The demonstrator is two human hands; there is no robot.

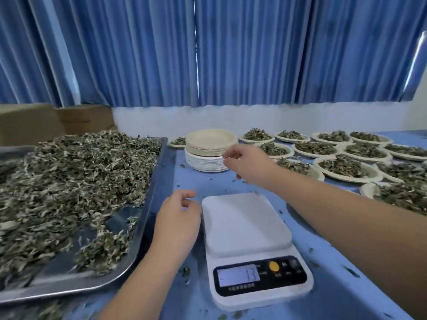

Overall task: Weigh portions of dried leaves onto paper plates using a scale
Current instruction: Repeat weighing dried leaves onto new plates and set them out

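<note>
Hovering right hand [245, 165] at plate stack's [209, 144] right rim, upper centre; grip narrow, pinching or not, cannot tell. Idling left hand [179, 218], grip loose, holding nothing, farther off beside scale [245, 225].

Head-worn view, down onto near scale [247, 227]

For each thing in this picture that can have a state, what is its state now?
scale: switched on, display lit, platform bare.
tray: heaped with dried leaves, some bare metal at the front.
stack of paper plates: empty.
filled plates: each holds a portion of leaves.
left hand: loosely curled, holds nothing, beside the scale.
right hand: fingers at the stack's edge; grip unclear.
curtains: drawn.
</note>
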